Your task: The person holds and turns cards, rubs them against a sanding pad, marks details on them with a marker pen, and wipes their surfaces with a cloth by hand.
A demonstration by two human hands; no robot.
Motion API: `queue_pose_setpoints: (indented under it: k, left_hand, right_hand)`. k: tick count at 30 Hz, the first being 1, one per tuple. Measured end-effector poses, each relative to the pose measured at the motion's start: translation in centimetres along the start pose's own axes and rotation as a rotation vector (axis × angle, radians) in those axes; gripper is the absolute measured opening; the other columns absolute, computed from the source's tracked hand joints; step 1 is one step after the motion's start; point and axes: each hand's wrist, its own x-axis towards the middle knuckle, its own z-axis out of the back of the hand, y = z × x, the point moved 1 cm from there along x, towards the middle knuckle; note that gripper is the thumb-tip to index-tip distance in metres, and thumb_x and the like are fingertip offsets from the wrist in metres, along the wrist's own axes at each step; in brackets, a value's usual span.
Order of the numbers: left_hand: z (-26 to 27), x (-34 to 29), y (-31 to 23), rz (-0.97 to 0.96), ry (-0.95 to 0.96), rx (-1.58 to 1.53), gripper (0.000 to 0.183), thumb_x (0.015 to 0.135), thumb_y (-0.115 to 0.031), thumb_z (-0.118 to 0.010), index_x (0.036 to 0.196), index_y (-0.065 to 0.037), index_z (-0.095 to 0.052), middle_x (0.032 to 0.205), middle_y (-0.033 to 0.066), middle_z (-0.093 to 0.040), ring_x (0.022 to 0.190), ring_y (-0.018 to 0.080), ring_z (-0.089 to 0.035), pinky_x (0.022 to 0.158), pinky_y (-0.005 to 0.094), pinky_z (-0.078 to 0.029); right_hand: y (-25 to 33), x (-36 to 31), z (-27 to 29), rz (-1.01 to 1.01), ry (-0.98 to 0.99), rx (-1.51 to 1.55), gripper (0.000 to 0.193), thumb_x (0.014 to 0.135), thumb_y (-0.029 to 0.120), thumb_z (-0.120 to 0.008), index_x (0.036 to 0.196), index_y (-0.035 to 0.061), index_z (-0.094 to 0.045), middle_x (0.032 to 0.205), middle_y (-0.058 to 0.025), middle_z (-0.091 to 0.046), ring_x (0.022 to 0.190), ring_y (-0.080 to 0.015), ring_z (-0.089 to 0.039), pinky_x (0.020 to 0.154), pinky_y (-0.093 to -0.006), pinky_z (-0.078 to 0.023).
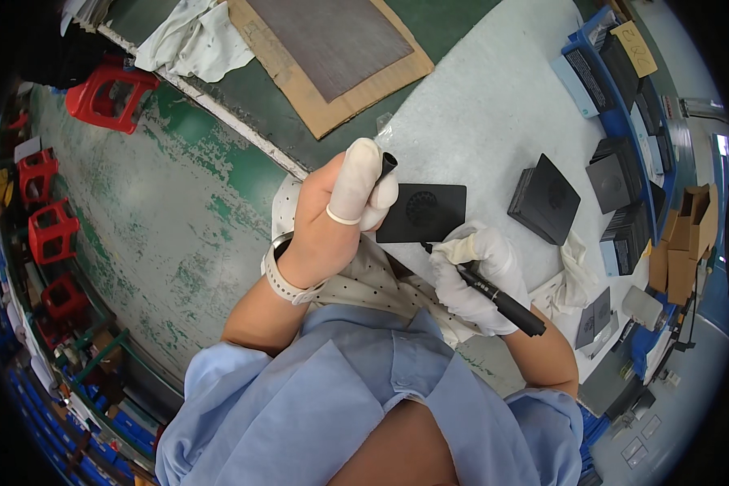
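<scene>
My left hand (332, 206), with white covers on some fingers, is closed around a small black pen cap (388, 164). Beside it lies a flat black panel (439, 198) with a round pattern of dots, at the near edge of the white-covered table. Whether my left fingers also touch that panel is hard to see. My right hand (482, 275), in a white glove, grips a black marker pen (506, 305). Its uncapped tip points left, by the panel's lower edge. A stack of similar black panels (535, 206) stands to the right, its top piece turned askew.
At right, a blue bin (636, 146) holds dark panels and boxes, with a yellow note (633, 49) on it. A white cloth (573, 275) lies near my right arm. Brown cardboard (324, 121) under a dark sheet lies ahead. Red stools (109, 97) stand at left.
</scene>
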Motion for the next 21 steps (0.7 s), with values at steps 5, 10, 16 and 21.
queue_pose_setpoints:
  k: [5,10,16,21]
  left_hand:
    - [0.2,-0.1,0.0,-0.007,0.012,0.000,0.050,0.101,-0.039,-0.032,0.066,-0.006,-0.044,0.051,-0.0013,-0.033,0.045,0.0097,-0.028,0.044,0.0262,-0.022]
    - [0.1,-0.1,0.1,-0.011,0.017,-0.001,0.050,0.101,-0.039,-0.031,0.066,-0.006,-0.044,0.051,-0.0013,-0.033,0.045,0.0098,-0.028,0.044,0.0261,-0.023]
    - [0.2,0.0,0.1,-0.014,0.016,0.011,0.050,0.101,-0.039,-0.031,0.067,-0.005,-0.045,0.051,-0.0010,-0.034,0.045,0.0100,-0.028,0.044,0.0261,-0.024]
    - [1.2,0.0,0.7,-0.057,0.125,-0.111,0.038,0.101,-0.031,-0.039,0.079,-0.004,-0.054,0.064,-0.0027,-0.046,0.052,0.0042,-0.036,0.050,0.0206,-0.033]
  right_hand:
    - [0.6,-0.3,0.1,-0.235,0.045,-0.067,0.023,0.075,0.000,-0.068,0.080,0.0084,-0.047,0.069,-0.0081,-0.058,0.054,-0.0177,-0.060,0.047,-0.0267,-0.045]
    - [0.0,-0.7,0.0,-0.118,0.026,0.079,0.020,0.078,-0.001,-0.066,0.084,0.0066,-0.049,0.074,-0.0077,-0.057,0.057,-0.0117,-0.056,0.048,-0.0227,-0.042]
    - [0.0,-0.3,-0.2,-0.068,0.007,0.109,0.020,0.078,-0.003,-0.065,0.085,0.0065,-0.049,0.075,-0.0073,-0.057,0.056,-0.0105,-0.056,0.048,-0.0216,-0.042]
    - [1.1,-0.6,0.6,-0.455,-0.046,0.455,0.015,0.080,-0.003,-0.062,0.082,0.0066,-0.050,0.067,-0.0027,-0.056,0.050,-0.0080,-0.053,0.044,-0.0207,-0.039]
